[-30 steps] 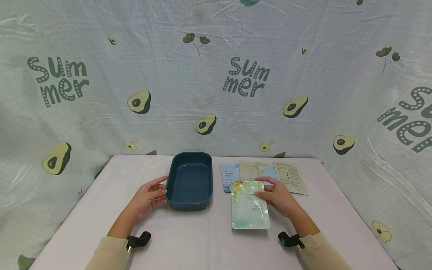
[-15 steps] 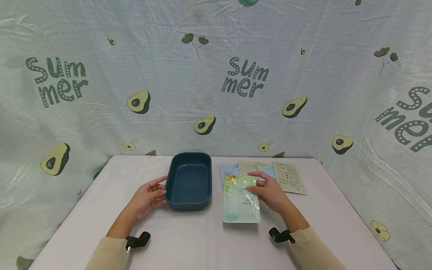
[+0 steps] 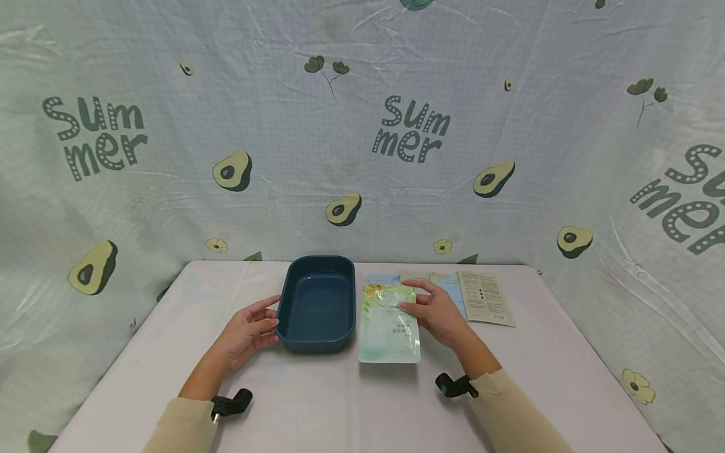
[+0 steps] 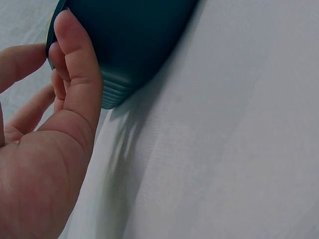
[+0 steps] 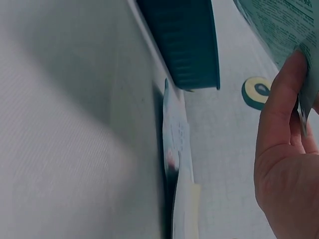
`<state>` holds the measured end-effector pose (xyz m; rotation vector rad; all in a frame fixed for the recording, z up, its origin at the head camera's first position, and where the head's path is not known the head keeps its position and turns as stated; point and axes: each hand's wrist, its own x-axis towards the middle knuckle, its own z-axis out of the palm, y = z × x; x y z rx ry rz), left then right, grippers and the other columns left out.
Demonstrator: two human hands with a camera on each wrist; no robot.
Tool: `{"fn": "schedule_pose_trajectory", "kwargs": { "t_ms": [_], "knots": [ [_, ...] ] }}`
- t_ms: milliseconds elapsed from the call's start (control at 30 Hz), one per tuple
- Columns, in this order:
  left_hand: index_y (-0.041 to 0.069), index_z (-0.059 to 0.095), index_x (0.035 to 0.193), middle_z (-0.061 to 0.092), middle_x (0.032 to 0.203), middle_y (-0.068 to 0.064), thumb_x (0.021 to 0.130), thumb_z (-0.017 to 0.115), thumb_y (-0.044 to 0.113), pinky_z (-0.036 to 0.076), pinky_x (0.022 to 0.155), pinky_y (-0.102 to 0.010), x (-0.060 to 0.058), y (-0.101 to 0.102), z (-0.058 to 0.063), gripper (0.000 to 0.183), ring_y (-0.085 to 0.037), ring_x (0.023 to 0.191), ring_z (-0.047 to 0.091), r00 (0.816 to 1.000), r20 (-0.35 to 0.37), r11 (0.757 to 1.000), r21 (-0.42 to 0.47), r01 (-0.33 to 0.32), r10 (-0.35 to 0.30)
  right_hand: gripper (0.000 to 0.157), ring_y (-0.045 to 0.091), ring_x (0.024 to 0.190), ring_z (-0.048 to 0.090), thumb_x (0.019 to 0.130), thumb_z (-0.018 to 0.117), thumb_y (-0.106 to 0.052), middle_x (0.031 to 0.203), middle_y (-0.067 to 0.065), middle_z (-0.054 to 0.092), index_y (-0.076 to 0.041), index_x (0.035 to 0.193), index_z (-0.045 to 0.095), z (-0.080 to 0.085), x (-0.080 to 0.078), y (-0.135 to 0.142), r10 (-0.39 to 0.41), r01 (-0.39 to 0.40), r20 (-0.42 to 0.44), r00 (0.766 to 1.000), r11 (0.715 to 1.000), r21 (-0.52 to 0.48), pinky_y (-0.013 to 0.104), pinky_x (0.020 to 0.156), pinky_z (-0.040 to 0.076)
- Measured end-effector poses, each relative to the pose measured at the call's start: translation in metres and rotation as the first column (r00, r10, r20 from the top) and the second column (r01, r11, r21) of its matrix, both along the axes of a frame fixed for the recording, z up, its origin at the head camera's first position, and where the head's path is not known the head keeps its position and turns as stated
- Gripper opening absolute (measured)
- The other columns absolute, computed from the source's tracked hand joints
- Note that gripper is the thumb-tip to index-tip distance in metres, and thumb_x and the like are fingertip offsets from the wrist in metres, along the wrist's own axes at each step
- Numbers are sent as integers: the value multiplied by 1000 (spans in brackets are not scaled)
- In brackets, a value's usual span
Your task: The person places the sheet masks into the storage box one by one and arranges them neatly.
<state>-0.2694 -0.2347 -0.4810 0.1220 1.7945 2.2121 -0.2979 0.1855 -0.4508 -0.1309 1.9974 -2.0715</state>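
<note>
My right hand [image 3: 442, 313] pinches a pale green, shiny flat sachet [image 3: 389, 327] with yellow flowers at its top. It is held just right of the dark blue rectangular bin [image 3: 317, 346], and a shadow falls below it. In the right wrist view, the thumb and fingers grip the sachet [image 5: 286, 25] at its edge. My left hand [image 3: 249, 333] touches the left side of the bin, its fingertips right at the rim. The left wrist view has the fingers [image 4: 79, 64] against the outer wall of the bin [image 4: 134, 35]. Nothing is inside the bin.
Behind my right hand lie several flat sachets in an overlapping row: a blue one [image 3: 385, 278], a beige one [image 3: 413, 275], another blue one [image 3: 453, 289] and a beige printed one [image 3: 489, 302]. A patterned curtain [image 3: 362, 126] hangs behind the white table [image 3: 306, 402].
My right hand has moved left and slightly away from me with the green sachet, bringing it close to the bin and partly over the row. My left hand has stayed at the bin.
</note>
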Motion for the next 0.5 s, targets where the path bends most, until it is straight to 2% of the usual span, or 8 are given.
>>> {"fn": "schedule_pose_trajectory", "kwargs": {
  "t_ms": [133,333,500],
  "knots": [
    [2,24,161,61,103,0,100,59,2,62,76,-26,-1,1,0,70,-11,79,68,1000,4,1000,-12,-12,12,67,24,100,73,91,74,-3,129,18,67,-10,151,45,3,-4,-8,-5,5,2,1000,1000,-22,37,77,63],
    [4,27,161,61,103,0,99,62,4,62,76,-26,-2,2,1,70,-11,78,68,999,23,999,-35,-37,38,63,24,102,73,91,74,-3,132,18,66,-16,147,50,5,-10,-19,-27,28,12,1000,999,-29,37,81,63],
    [4,27,161,60,103,1,99,61,2,62,76,-27,-2,2,0,71,-11,79,68,999,25,999,-36,-34,35,59,25,102,73,90,75,-3,132,17,67,-18,143,54,7,-14,-30,-43,44,20,999,999,-30,36,81,63]
  ]
}}
